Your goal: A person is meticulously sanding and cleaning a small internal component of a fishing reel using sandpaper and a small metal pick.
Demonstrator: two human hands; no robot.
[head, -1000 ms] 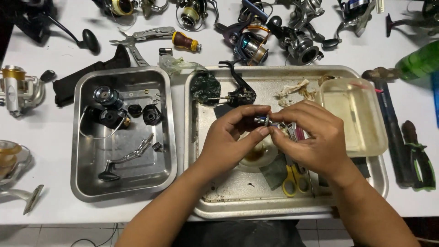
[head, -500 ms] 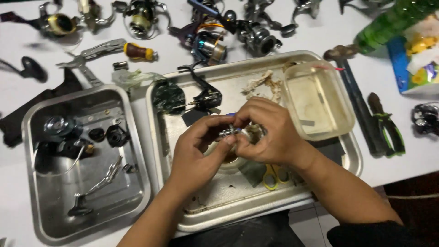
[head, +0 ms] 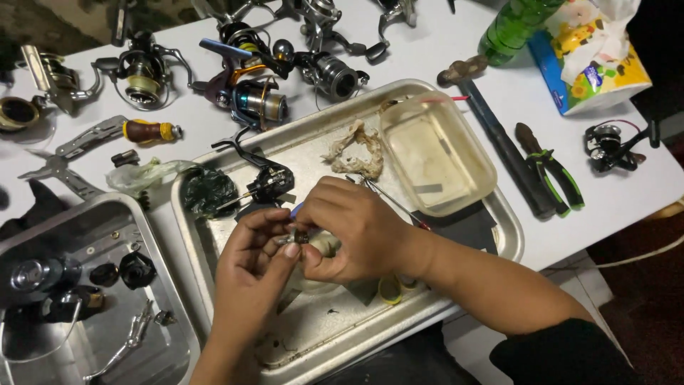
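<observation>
Both my hands meet over the large steel tray (head: 513,239). My left hand (head: 249,267) and my right hand (head: 353,228) pinch a small dark metal reel part (head: 296,237) between their fingertips. Just beyond my fingers lies a black fishing reel body (head: 269,182) with its bail arm, beside a dark green pouch (head: 209,191). A crumpled dirty rag (head: 355,151) and a clear plastic tub (head: 434,151) sit at the tray's far end. Yellow scissor handles (head: 390,289) peek out under my right wrist.
A second steel tray (head: 153,249) at left holds black reel parts (head: 135,269) and a handle. Several spinning reels (head: 249,93) line the table's far side. Fold-out pliers (head: 71,153), a hammer (head: 499,135), green-handled pliers (head: 552,171), a green bottle (head: 513,25), a tissue pack (head: 591,64) surround.
The view has swung to the right and tilted, so the trays now sit further left. My hands stay together over the large tray, still working the small part.
</observation>
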